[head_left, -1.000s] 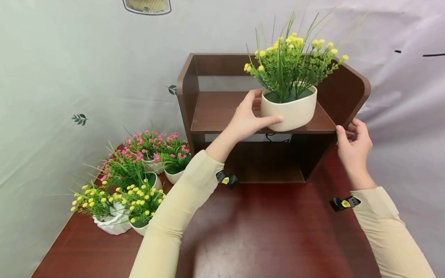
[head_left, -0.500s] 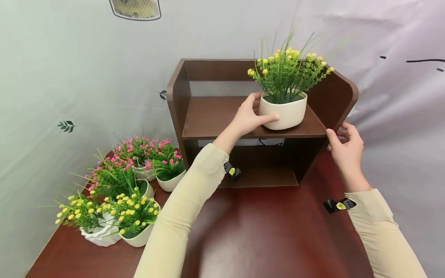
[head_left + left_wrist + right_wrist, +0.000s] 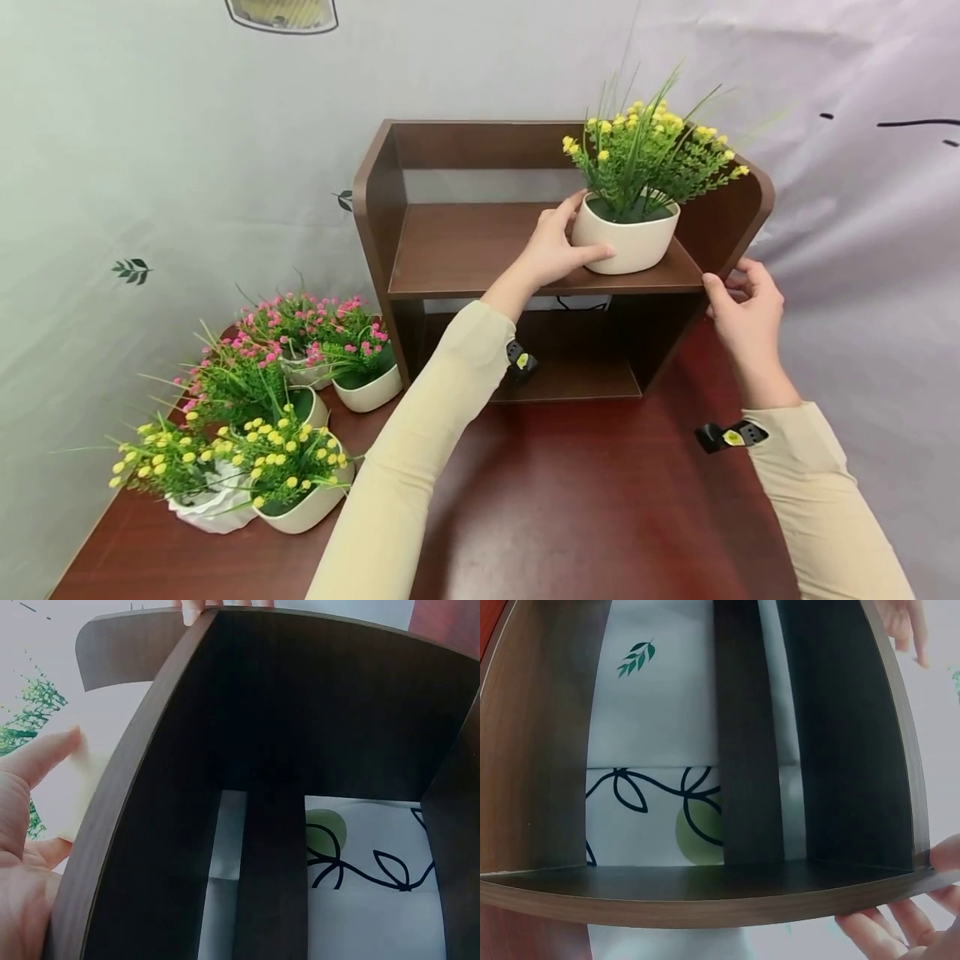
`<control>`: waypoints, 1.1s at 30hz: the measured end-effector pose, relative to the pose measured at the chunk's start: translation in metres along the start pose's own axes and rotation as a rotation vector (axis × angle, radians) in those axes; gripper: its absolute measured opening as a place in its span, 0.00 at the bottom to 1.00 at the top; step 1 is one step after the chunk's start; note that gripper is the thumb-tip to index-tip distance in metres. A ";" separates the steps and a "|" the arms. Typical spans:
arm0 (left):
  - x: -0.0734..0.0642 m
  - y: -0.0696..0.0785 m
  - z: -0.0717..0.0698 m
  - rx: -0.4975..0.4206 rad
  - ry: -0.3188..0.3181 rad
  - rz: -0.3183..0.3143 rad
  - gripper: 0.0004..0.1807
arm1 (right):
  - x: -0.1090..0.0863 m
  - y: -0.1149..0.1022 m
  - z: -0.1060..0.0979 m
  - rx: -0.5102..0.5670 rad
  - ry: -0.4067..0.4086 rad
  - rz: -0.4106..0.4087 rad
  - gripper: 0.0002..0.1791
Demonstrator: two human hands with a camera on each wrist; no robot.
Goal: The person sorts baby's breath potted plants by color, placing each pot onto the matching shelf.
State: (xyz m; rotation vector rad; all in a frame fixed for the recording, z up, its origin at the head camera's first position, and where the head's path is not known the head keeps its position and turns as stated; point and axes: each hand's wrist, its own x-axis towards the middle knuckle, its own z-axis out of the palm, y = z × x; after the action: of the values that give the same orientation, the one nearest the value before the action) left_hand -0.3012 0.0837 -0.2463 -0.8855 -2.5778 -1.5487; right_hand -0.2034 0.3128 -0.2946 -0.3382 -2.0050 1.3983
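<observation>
A cream oval flowerpot with yellow artificial flowers and green grass stands upright on the right part of the upper board of a dark brown two-tier shelf. My left hand holds the pot from its left, thumb across the front and fingers behind, partly hidden. In the left wrist view, the thumb presses on the pale pot wall. My right hand grips the shelf's right side panel near the front corner; in the right wrist view its fingers curl around the panel edge.
On the table's left stand several more potted plants: pink ones such as a cream pot beside the shelf, and yellow ones in a cream pot and a crumpled-looking white pot. The reddish-brown table extends in front; a pale wall cloth hangs behind.
My left hand has moved the yellow-flowered pot right and back on the upper board, closer to the right panel. My right hand keeps its grip on the panel. The head view has shifted slightly.
</observation>
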 end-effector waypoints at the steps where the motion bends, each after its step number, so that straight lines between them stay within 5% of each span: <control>1: 0.000 0.000 -0.001 0.018 0.001 0.013 0.50 | -0.002 -0.001 0.002 0.006 0.002 0.000 0.13; 5: 0.000 0.000 0.001 0.047 -0.005 0.058 0.50 | -0.004 -0.002 0.005 0.038 -0.008 0.011 0.14; 13: 0.002 0.003 0.010 -0.050 -0.061 0.076 0.43 | -0.006 -0.006 0.006 0.243 -0.025 0.103 0.13; 26: 0.002 0.006 0.011 -0.072 -0.104 0.060 0.44 | -0.008 -0.004 0.009 0.304 0.053 0.049 0.11; 33: -0.001 0.005 0.009 -0.005 -0.096 0.048 0.46 | -0.008 -0.005 0.013 0.370 0.034 0.133 0.10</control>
State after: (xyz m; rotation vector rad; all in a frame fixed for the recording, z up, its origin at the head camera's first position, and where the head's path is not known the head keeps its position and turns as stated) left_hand -0.2953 0.0926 -0.2472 -1.0393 -2.5964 -1.5376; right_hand -0.2048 0.2968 -0.2957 -0.3292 -1.6759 1.7955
